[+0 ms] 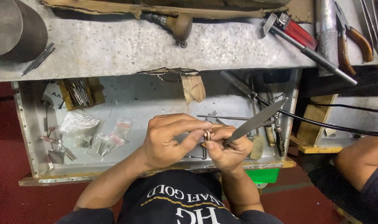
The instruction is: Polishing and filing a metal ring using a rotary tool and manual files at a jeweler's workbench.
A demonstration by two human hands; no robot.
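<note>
Both hands meet over an open metal drawer (155,97) under the tabletop (135,45). Left hand (168,139) pinches a small ring (207,135) between thumb and fingertips, closed on it. Right hand (228,149) touches the ring from the other side and also grips a flat metal file (255,122), whose blade angles up and right away from the ring. Ring sits between the two hands, above the drawer's middle; it looks gold-toned, though it is too small to be sure.

Drawer left side: small clear plastic bags (110,143) of burrs, a crumpled foil piece (79,124), a little box of thin steel bits (77,92). Drawer right side: more files and hand tools (263,124) lying loose. A black cable (334,126) runs off to the right.

On the tabletop: a red-handled hammer (299,37), pliers (351,37), a wooden-handled tool (176,23), a dark round block (14,29) at the left corner. Another person's arm (359,157) shows at the right edge.
</note>
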